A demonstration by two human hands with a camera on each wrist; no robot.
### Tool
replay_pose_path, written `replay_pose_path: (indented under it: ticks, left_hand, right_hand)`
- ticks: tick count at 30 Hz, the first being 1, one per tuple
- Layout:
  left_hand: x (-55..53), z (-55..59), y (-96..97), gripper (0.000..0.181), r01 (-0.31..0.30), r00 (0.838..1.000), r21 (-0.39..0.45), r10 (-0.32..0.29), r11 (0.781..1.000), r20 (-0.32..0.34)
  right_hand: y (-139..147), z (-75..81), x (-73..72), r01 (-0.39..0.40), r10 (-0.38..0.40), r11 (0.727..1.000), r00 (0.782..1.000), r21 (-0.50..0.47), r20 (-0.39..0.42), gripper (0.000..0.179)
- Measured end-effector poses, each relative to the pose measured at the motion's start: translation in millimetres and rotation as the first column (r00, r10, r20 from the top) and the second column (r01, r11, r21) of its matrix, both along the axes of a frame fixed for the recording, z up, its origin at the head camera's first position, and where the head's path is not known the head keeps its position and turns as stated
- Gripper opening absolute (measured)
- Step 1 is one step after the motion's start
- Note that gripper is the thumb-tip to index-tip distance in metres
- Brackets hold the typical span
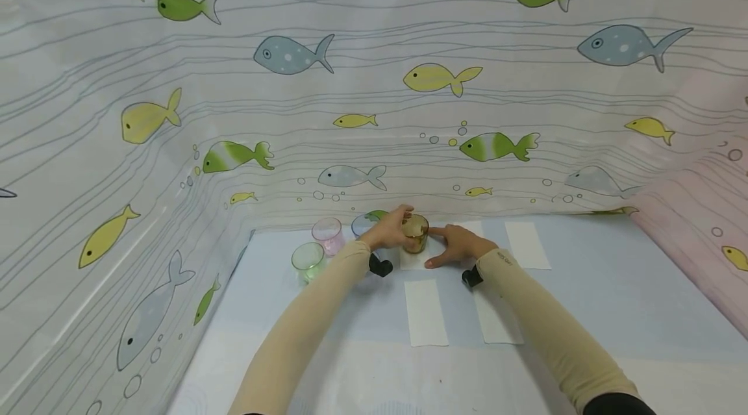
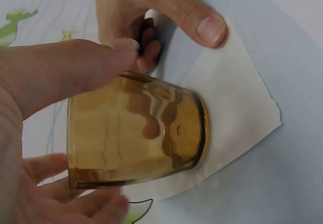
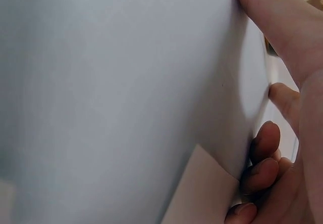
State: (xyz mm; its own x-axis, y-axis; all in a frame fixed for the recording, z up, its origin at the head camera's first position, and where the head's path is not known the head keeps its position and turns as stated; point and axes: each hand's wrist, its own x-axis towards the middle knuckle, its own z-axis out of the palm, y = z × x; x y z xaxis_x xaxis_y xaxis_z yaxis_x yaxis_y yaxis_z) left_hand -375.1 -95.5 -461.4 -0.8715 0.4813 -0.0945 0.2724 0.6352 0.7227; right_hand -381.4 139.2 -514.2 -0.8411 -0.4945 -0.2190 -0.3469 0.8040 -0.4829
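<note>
My left hand [image 1: 388,232] grips an amber glass tumbler [image 1: 415,235], thumb on one side and fingers on the other. In the left wrist view the base of the tumbler [image 2: 139,133] faces a white paper rectangle [image 2: 237,103]; whether it rests on it is hard to tell. To the right of the tumbler is my right hand [image 1: 463,243], its thumb and index finger spread apart. That thumb [image 2: 202,24] lies at the paper's edge, while the other fingers bend loosely beneath the palm. Nothing is held in it.
Left of my left hand stand a green glass [image 1: 308,259], a pink glass [image 1: 329,235] and a partly hidden blue glass [image 1: 362,225]. Several more paper rectangles [image 1: 425,313] lie on the pale blue and white table surface [image 1: 590,285]. A fish-print curtain [image 1: 374,142] borders the back and sides.
</note>
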Motion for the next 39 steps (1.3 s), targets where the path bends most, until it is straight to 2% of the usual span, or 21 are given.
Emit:
replay_pose_path:
  ticks: [4,8,12,16,19,21,24,26,27,29,31,35,39]
  left_hand:
    - [8.8,4.6,1.6,0.11,-0.012,0.996,-0.02,0.011,1.0,-0.093]
    - [24.5,20.4,-0.7,0.11,-0.028,0.989,0.014,0.03,1.0,-0.145]
    - [42.2,38.0,-12.5,0.099,-0.034,0.979,0.087,0.05,0.996,-0.199]
    - [59.4,47.7,-32.2,0.082,-0.036,0.956,0.162,0.082,0.986,-0.283]
    - [74.1,47.9,-49.6,0.074,-0.063,0.926,0.195,0.13,0.979,-0.355]
    - [84.2,44.1,-60.5,0.072,-0.089,0.897,0.201,0.166,0.975,-0.409]
    - [97.2,33.0,-73.4,0.073,-0.122,0.849,0.197,0.205,0.973,-0.486]
    - [103.8,23.7,-78.6,0.073,-0.137,0.83,0.2,0.223,0.97,-0.511]
    - [106.6,19.3,-80.2,0.074,-0.144,0.827,0.205,0.231,0.968,-0.512]
    - [111.9,10.8,-81.8,0.075,-0.165,0.829,0.213,0.253,0.963,-0.499]
    - [116.1,3.0,-81.9,0.078,-0.199,0.84,0.219,0.281,0.955,-0.463]
    - [122.1,-10.9,-80.2,0.083,-0.266,0.871,0.256,0.345,0.929,-0.348]
    - [125.2,-22.7,-78.1,0.085,-0.296,0.896,0.35,0.386,0.889,-0.22]
  right_hand:
    - [-2,-1.3,1.6,0.013,-0.013,1.0,1.0,0.021,-0.001,0.112]
    - [-5,-1.7,5.2,0.016,-0.016,1.0,1.0,0.025,0.004,0.111]
    - [-6,-0.8,8.0,0.014,-0.014,0.999,1.0,0.033,0.005,0.11]
    - [-5,0.8,9.0,0.02,-0.02,1.0,1.0,0.024,0.005,0.109]
    - [-3,3.4,9.3,0.019,-0.019,1.0,1.0,0.007,0.0,0.11]
    - [-2,4.5,9.1,0.015,-0.015,1.0,1.0,0.004,0.001,0.111]
    - [1,4.8,7.5,0.017,-0.016,0.999,1.0,0.028,-0.008,0.113]
    - [2,4.3,5.4,0.02,-0.02,0.999,1.0,0.039,-0.011,0.115]
    - [3,3.8,4.4,0.02,-0.019,0.999,1.0,0.042,-0.015,0.115]
    - [4,3.2,2.3,0.025,-0.024,0.999,1.0,0.038,-0.018,0.116]
    - [4,2.8,1.4,0.022,-0.021,1.0,1.0,0.022,-0.012,0.115]
    - [3,1.8,1.8,0.015,-0.015,1.0,1.0,0.021,-0.001,0.115]
    - [-2,2.2,2.8,0.006,-0.006,0.999,1.0,0.037,-0.005,0.114]
